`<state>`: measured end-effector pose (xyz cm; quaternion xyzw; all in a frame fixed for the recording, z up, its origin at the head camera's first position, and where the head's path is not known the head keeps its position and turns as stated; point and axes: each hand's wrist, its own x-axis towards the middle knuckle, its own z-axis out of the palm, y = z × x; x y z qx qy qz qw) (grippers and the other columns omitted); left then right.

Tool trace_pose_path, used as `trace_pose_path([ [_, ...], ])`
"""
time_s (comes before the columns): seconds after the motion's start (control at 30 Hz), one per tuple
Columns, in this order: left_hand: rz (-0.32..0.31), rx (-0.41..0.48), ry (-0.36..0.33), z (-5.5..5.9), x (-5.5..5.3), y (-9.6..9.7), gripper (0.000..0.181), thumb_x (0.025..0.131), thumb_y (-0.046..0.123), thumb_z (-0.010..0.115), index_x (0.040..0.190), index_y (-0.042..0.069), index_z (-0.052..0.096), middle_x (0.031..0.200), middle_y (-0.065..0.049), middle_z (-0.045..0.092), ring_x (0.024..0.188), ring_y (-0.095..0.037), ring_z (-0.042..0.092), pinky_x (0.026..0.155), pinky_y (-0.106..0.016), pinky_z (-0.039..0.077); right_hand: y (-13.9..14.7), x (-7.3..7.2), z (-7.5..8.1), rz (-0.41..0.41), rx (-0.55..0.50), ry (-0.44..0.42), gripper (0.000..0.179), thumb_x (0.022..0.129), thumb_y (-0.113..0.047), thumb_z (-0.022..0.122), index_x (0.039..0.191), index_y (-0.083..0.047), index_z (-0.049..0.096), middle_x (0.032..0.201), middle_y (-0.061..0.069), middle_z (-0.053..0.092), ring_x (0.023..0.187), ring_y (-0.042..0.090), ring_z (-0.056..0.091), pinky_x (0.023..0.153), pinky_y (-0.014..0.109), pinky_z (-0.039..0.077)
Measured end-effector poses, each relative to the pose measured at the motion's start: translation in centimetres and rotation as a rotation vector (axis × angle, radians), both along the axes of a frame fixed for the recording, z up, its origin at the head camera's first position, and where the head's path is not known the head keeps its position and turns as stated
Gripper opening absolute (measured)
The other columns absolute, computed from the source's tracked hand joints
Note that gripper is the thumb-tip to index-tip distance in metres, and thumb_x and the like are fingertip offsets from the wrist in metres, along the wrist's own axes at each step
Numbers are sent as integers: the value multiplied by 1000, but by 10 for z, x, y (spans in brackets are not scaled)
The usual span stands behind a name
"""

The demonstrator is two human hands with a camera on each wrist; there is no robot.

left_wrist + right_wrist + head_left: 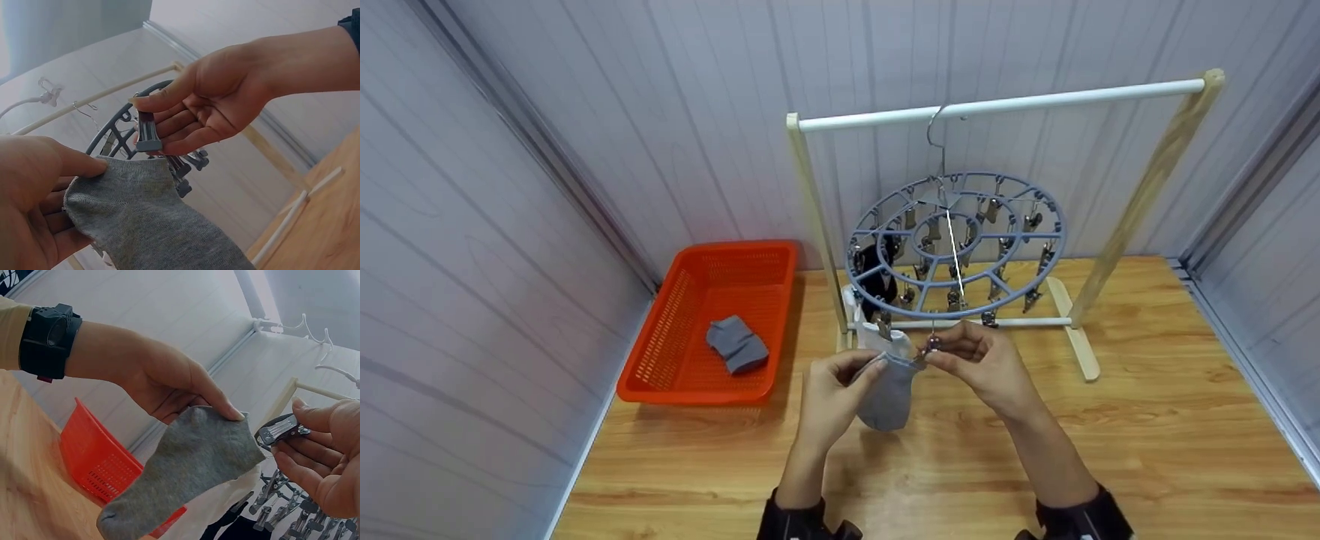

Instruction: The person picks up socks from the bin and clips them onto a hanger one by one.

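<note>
My left hand [831,394] pinches the cuff of a grey ankle sock [886,401] between thumb and fingers. The sock hangs down from there, its toe end lowest in the right wrist view. My right hand [990,367] pinches a metal clip [148,135] by its upper end. That clip belongs to the round blue-grey drying hanger [952,309], and its lower end is right at the sock's cuff. Just behind, a white sock [897,342] hangs from the hanger's near left rim. A black sock [876,277] hangs at its left side.
An orange basket [631,375] on the wooden floor holds another grey sock [737,345]. The hanger hooks over the white bar [1035,100] of a wooden-legged rack [1140,202], with several metal clips dangling below it. Pale panel walls surround the spot.
</note>
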<state>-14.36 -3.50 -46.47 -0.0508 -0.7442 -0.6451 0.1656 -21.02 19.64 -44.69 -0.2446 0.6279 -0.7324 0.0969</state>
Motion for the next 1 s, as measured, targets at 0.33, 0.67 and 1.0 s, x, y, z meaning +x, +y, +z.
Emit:
trace_pose_path([
  [0.33,-48,-2,4,0,1,4,12,96,12,81,104,3,83,99,-5,80,87,-14,74,77,-27,61,-7,5,-3,-44,-81,36,21,94,9,73,106,22,61,99,12,79,90,20,77,79,30,63],
  [0.67,-88,2,35,0,1,7,12,95,11,81,105,4,83,98,-4,80,87,-15,75,76,-28,61,-11,4,-7,-93,-201,42,15,94,12,72,99,22,62,96,13,80,89,20,78,84,34,63],
  [1.0,-79,19,40,0,1,9,13,95,10,81,105,3,83,98,-5,80,85,-15,75,74,-27,61,-12,4,-9,-97,-197,36,21,92,5,78,94,19,63,93,12,80,85,19,77,80,31,63],
])
